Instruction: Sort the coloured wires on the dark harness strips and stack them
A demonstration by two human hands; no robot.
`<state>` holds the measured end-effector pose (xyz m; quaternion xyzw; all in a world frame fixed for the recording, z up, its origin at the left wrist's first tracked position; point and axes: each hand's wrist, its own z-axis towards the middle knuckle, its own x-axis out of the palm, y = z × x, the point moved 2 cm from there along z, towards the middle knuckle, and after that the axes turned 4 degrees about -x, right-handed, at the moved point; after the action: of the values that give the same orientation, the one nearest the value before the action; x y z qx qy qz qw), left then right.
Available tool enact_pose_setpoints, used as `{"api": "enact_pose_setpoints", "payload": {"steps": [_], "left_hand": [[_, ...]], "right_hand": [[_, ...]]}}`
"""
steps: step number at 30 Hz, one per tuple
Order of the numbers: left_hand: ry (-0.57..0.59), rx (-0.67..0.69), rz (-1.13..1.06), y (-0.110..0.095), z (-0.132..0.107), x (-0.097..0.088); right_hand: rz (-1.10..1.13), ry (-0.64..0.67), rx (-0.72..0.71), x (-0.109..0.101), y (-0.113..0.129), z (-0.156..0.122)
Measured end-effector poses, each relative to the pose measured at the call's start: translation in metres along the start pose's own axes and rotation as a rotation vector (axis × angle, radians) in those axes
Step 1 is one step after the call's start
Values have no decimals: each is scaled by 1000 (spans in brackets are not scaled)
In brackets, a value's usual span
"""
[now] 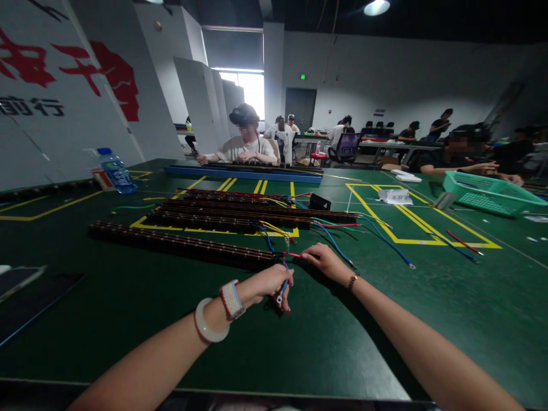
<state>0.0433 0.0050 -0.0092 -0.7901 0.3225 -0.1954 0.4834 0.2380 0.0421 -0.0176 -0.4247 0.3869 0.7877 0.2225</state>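
red wire (294,255) runs from the end of the closest dark bar (184,245) into the right hand (323,261), whose thumb and fingertips pinch it. the left hand (269,281) is half curled, just to the left and nearer the body, with a blue wire (285,283) crossing its fingers; whether they squeeze it or only let it rest there, i cannot tell. the step looks like sorting or straightening the wires, and to do it well i would draw the red one out with a light, even pull in line with the bar, so that little strain falls where it joins. it would also help to hold the blue one aside, so that its metal ring (279,299) does not snag, and to steady the bar if it starts to slide. the bar's end lies just ahead of the left hand and to the left of the right fingertips, while its length stretches away leftward beyond the left wrist. more bars (205,220) lie farther out, ahead of the left hand.
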Motion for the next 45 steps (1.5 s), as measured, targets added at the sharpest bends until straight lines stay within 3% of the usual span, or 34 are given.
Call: {"api": "enact_pose_setpoints", "payload": {"steps": [3,6,9,12,17,21,24,28,30,33,39,42,45], "left_hand": [[99,-39,154,-2,-1,-10],[118,-64,190,-4,-1,-14],[101,-67,2,-3,1,-11],[118,-6,-348,-2,3,0],[63,111,-684,3,9,17],[-17,177,-697,9,11,20],[-58,204,-713,11,10,18],[-19,157,-708,6,10,21],[24,164,-693,3,9,22],[52,186,-683,1,8,21],[107,164,-674,6,11,17],[87,164,-683,6,11,18],[53,166,-695,4,9,20]], "right_hand": [[-10,-10,-9,2,-2,0],[-22,-1,-11,3,-2,1],[-29,2,-6,2,-1,0],[-42,-61,4,-4,6,-2],[79,-275,-71,-20,43,-4],[200,-230,-233,-17,86,-3],[221,-226,-284,-12,103,-3],[213,-430,-104,-19,94,-4],[208,-458,5,-27,81,-4],[210,-376,107,-36,57,-5],[249,-28,190,-27,13,-9],[186,120,162,-20,8,-11],[110,142,129,-21,16,-10]]}}
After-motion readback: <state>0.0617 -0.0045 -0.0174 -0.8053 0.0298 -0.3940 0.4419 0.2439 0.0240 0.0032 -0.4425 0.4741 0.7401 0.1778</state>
